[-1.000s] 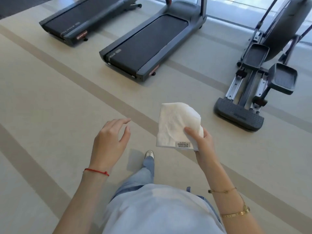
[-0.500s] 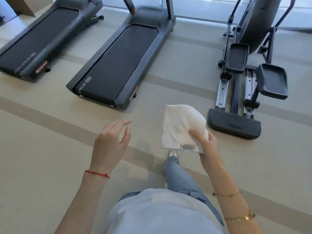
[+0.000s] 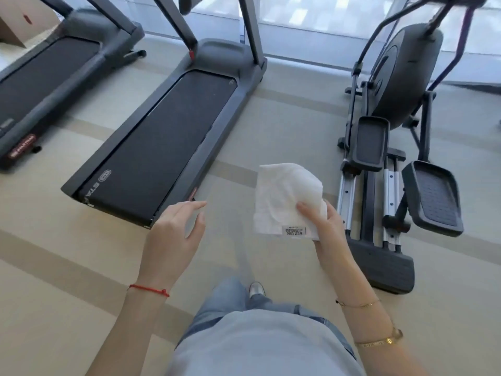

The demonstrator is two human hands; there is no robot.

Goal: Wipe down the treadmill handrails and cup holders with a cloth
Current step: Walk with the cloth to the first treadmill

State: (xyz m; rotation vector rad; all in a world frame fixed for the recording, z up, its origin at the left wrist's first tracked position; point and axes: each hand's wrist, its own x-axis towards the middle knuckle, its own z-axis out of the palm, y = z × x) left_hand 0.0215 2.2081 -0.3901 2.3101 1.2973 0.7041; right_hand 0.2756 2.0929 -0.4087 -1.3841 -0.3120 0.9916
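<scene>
While the person stands on the beige floor (image 3: 48, 267), the right hand (image 3: 329, 232) holds a white cloth (image 3: 284, 199) in front of the body, with the thumb pressed on its front and the fingers curled behind it; the cloth is folded and hangs upright, and a small printed label (image 3: 294, 230) sits at its lower edge; the left hand (image 3: 170, 240) is beside it but apart, holding nothing, its fingers loosely spread and slightly bent; a red string (image 3: 148, 289) goes around the left wrist, and thin gold bracelets (image 3: 379, 341) around the right one; the treadmill (image 3: 162, 142) lies ahead and to the left, its dark belt pointing toward the window, and only the lower parts of its uprights are in view; a second treadmill (image 3: 46, 85) stands further left; an elliptical (image 3: 393, 147) stands at the right, near the cloth; the cloth touches no machine.
</scene>
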